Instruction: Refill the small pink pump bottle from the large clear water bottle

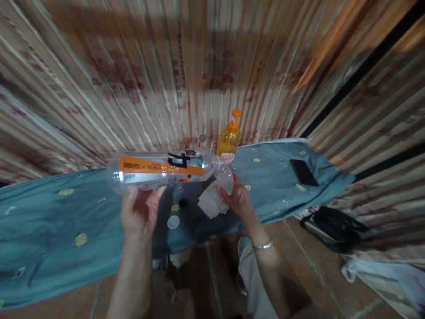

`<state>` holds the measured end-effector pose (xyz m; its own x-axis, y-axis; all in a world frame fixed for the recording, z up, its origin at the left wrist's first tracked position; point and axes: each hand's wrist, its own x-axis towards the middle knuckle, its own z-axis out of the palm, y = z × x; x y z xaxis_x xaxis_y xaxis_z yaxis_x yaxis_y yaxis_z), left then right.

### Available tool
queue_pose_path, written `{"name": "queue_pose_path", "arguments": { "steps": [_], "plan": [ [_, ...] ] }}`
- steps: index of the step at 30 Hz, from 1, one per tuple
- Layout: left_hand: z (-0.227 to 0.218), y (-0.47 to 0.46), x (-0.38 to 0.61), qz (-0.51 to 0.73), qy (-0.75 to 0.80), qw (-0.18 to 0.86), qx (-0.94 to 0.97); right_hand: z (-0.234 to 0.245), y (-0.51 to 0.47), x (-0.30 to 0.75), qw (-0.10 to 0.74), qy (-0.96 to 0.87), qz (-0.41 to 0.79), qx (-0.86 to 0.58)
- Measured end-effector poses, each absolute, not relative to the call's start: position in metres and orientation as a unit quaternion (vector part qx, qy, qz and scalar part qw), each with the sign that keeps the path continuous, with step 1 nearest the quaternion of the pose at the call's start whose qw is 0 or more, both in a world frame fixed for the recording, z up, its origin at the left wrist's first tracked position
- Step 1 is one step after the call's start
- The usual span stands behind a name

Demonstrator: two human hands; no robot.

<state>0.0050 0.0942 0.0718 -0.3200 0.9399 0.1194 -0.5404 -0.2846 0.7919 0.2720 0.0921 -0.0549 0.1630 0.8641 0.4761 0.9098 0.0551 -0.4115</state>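
My left hand (139, 208) supports a large clear plastic bottle (159, 170) from below, thumb and fingers against its side. The bottle lies tilted on its side in the air, mouth to the right, with an orange and silver label. My right hand (237, 197) is closed around a small translucent rounded piece (225, 176) at the bottle's mouth. Whether it is a funnel or a small container I cannot tell. A white tissue (213, 201) hangs under the fingers of that hand. Below the bottle are a small black cap (182, 203) and a round whitish lid (173, 222).
A yellow pump bottle (229, 141) stands at the back of the cloth-covered surface (102, 221). A black phone (303, 173) lies to the right. Behind hangs a pleated curtain (149, 79). On the floor at right is a black bag (335, 228).
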Motion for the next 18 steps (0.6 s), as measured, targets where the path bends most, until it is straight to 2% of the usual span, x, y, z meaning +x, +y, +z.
{"name": "queue_pose_path", "arguments": {
  "steps": [18],
  "plan": [
    [0.0771, 0.0921, 0.0086, 0.742, 0.311, 0.513, 0.3, -0.0475, 0.0887, 0.2676, 0.36, -0.63, -0.015, -0.688]
  ]
}}
